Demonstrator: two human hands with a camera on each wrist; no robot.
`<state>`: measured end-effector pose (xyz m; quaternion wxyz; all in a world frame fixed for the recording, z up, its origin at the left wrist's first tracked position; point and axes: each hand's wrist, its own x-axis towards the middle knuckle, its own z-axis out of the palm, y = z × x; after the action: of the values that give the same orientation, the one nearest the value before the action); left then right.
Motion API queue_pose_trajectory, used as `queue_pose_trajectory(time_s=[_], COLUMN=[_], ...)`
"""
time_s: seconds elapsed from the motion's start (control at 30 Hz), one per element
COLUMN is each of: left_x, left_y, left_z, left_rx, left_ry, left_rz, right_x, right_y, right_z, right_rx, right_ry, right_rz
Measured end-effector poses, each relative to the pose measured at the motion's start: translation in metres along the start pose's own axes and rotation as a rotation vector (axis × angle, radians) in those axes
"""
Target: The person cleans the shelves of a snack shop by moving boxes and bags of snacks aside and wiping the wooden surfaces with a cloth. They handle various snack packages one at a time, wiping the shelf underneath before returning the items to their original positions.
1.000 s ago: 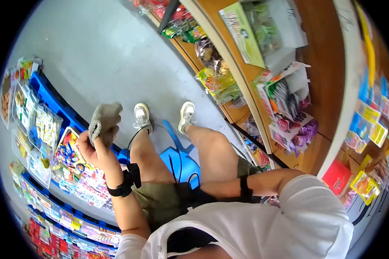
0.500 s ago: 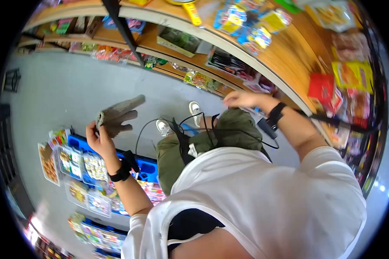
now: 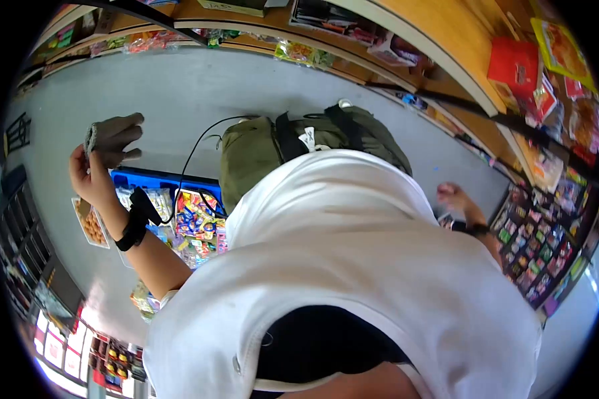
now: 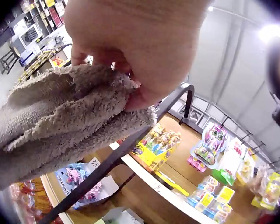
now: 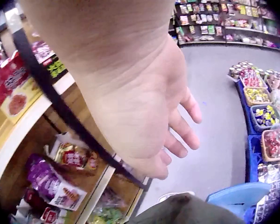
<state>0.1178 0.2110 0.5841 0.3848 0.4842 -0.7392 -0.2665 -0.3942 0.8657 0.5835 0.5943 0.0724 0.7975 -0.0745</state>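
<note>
In the head view my left hand [image 3: 94, 183] is raised out to the left. It pinches a grey fuzzy glove [image 3: 115, 136] by its cuff between thumb and fingers, with the finger parts sticking out. The left wrist view has the glove [image 4: 60, 123] large and close, its pile folded under the fingertips. My right hand [image 3: 454, 196] is lowered at my right side and holds nothing. Seen from the right wrist, that hand [image 5: 130, 112] has its palm showing and its fingers loosely bent, beside the shelving.
Wooden shelves [image 3: 412, 33] with snack packets run along the far and right sides. A blue rack with trays of wrapped sweets [image 3: 198, 216] stands left of my legs. The right wrist view shows a light blue stool [image 5: 238, 193]. A black cable [image 3: 190, 159] loops near my left wrist.
My body has turned and straightened up. The left hand keeps its hold on the glove and has moved outward to the left. The right hand has come away from the thigh to my side.
</note>
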Motion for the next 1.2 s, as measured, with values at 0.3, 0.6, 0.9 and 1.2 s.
queue_pose_trajectory(time_s=[0.3,0.6,0.9,1.2], left_x=[-0.088,-0.139,-0.062,-0.077], left_y=[0.147,0.226,0.217,0.267], left_z=[0.121,0.158,0.18,0.261], left_rx=[-0.066,-0.131,-0.047,-0.398], left_ry=[0.1,-0.017,-0.591,-0.88], left_rz=[-0.089,-0.159,-0.01,-0.076], right_x=[0.054,0.119,-0.23,-0.29], right_y=[0.023,0.071,-0.134,0.001], right_z=[-0.103,-0.167,-0.114,-0.106], right_rx=[0.026,-0.348,-0.346,-0.154], right_ry=[-0.087,-0.192,0.179,0.675], right_rz=[-0.128,-0.514,-1.278,-1.859])
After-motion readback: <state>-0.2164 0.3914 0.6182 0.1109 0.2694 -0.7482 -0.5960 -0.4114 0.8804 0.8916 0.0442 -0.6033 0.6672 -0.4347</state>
